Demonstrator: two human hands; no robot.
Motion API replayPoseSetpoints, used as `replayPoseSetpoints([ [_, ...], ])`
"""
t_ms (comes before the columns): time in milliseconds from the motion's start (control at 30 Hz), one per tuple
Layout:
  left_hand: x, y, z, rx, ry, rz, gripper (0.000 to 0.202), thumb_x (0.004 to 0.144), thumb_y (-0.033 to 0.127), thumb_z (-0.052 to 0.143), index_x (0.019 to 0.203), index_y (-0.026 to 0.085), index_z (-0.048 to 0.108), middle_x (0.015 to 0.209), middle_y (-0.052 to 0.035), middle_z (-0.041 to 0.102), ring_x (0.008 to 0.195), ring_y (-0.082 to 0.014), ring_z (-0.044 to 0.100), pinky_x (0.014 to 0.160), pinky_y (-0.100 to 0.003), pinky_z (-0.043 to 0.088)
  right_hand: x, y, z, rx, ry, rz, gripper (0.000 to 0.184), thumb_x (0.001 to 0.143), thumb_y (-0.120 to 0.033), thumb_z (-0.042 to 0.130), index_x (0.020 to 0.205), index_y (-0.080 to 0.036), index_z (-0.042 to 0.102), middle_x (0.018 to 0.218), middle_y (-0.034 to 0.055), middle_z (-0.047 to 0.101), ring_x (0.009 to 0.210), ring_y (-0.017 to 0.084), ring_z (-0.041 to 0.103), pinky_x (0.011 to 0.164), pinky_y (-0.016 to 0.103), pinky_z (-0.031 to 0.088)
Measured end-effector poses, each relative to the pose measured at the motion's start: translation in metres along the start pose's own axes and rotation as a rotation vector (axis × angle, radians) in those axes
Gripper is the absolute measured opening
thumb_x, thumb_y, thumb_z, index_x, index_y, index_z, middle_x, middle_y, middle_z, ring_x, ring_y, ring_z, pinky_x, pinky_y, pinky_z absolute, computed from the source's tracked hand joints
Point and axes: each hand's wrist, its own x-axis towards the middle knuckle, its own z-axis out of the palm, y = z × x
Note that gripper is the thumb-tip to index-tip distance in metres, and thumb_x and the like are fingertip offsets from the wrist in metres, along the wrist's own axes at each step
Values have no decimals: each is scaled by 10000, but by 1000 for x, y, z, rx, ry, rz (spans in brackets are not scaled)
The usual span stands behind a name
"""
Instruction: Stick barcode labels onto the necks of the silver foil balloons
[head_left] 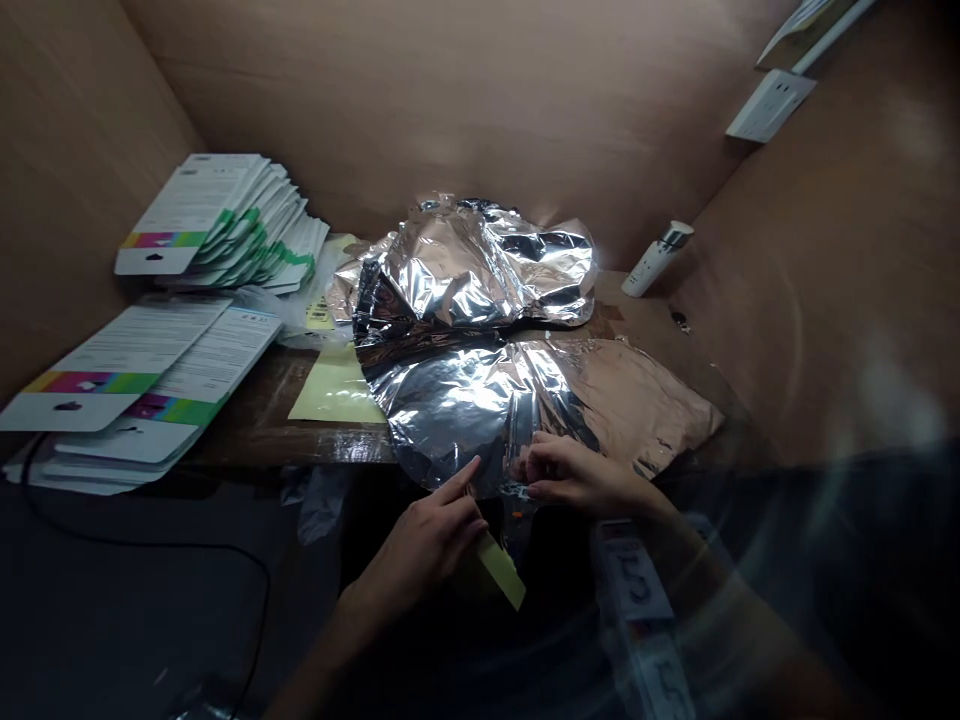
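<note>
Brown boards stand around a brown tabletop, and light shines brightly on the things in the middle. A shiny silver bag lies there on its side, with its near edge hanging a little over the front. It looks thin, soft and crinkly, so it would likely bend easily and slide a bit. It is probably light if there is not much inside, but what it holds can't be seen. A good place to take hold looks to be the flat near edge, with a thumb and finger, gently, so the foil does not rip.

That near edge is right at the person's two hands. The right hand has its fingers curled up at the edge, touching it, but whether its grip pinches the foil is hard to tell. The left hand pokes one finger out toward the edge and bends the others. A yellow slip is just beside those bent fingers, and whether that grip holds it can't be told.
</note>
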Motion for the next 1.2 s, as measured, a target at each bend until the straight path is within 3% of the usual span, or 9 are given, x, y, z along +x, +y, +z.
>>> replayPoseSetpoints([
  [133,2,-5,1,36,3,-13,226,1018,279,532,859,200,672,1636,-137,398,1154,-317,712,938,-370,556,11,-5,21,-199,33,47,144,973,-278,664,863,-185,652,962,23,628,894,175,582,855,337,426],
  [233,3,-6,-1,24,20,-16,235,1019,273,528,842,202,665,1627,-133,413,1194,-317,694,964,-371,548,14,0,39,-438,196,90,106,964,-244,673,886,-176,650,955,47,639,904,208,588,854,373,389],
  [400,3,-12,-4,-2,22,0,236,1024,279,519,840,210,651,1627,-128,413,1241,-311,671,923,-342,554,3,15,39,-577,405,37,261,943,-403,722,1011,-180,607,1005,70,630,943,235,579,842,377,370],
  [533,6,-15,-8,3,16,19,246,1027,279,508,827,215,638,1606,-128,447,1324,-304,615,940,-334,545,1,29,26,-641,313,-78,363,879,-468,783,1066,-203,621,1029,63,621,993,250,560,872,377,348],
  [633,9,-13,-13,10,20,9,255,1024,284,508,817,213,639,1579,-137,486,1266,-303,657,934,-343,551,6,39,20,-630,217,-164,163,1001,-358,644,1017,-196,624,984,44,639,931,210,562,867,360,337],
  [733,10,-8,-16,5,35,18,229,1021,274,512,850,209,651,1584,-123,486,1223,-298,682,943,-350,549,9,44,10,-531,135,-241,207,1070,-278,495,932,-183,616,879,16,640,838,171,555,869,349,337],
  [933,17,11,-4,-129,-7,122,206,1019,267,534,902,211,694,1451,-101,624,1232,-268,659,969,-331,517,12,35,-20,-347,-11,-212,305,1073,-274,440,801,-182,543,765,-17,566,715,137,502,782,299,378],
  [1033,30,21,6,-351,-43,10,247,995,337,593,849,197,734,1167,-102,751,1148,-282,677,913,-321,518,16,26,-29,-314,-45,-201,279,1056,-238,441,796,-190,532,757,-15,553,710,139,492,692,266,368],
  [1200,49,31,19,-635,-31,-230,316,942,432,663,904,149,799,857,-68,752,801,-214,674,730,-277,489,13,16,-29,-466,-9,-228,248,1019,-154,479,782,-183,544,738,-13,583,675,136,498,769,309,382],
])
